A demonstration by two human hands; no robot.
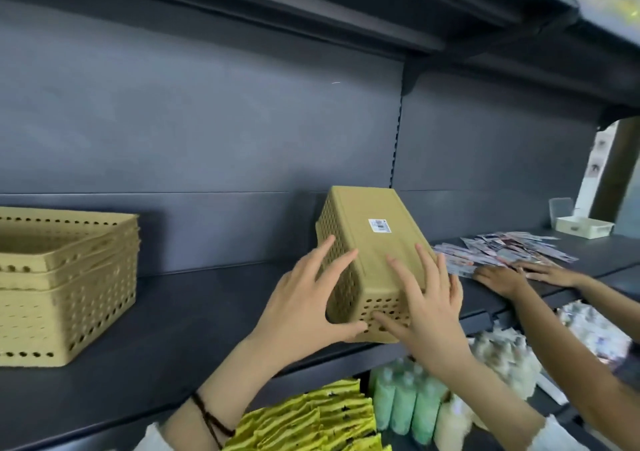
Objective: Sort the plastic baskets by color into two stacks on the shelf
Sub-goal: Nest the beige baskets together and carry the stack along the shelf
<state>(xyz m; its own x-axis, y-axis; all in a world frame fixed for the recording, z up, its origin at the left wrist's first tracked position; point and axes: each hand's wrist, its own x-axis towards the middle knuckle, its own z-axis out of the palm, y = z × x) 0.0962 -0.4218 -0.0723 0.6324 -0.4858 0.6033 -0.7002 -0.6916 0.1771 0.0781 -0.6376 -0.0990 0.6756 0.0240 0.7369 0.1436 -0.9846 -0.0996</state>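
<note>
An upside-down tan plastic basket [372, 242] with a barcode sticker on its base rests on the dark shelf [194, 315]. My left hand [308, 298] grips its left side and near corner. My right hand [422, 298] presses on its base and near end, thumb on the perforated wall. A nested stack of tan baskets [65, 284] stands upright at the left end of the shelf.
Another person's two hands [526, 275] rest on scattered cards [509, 248] on the shelf to the right. A white tray [583, 227] sits at the far right. Below the shelf are yellow packets [318, 416] and green bottles [405, 405].
</note>
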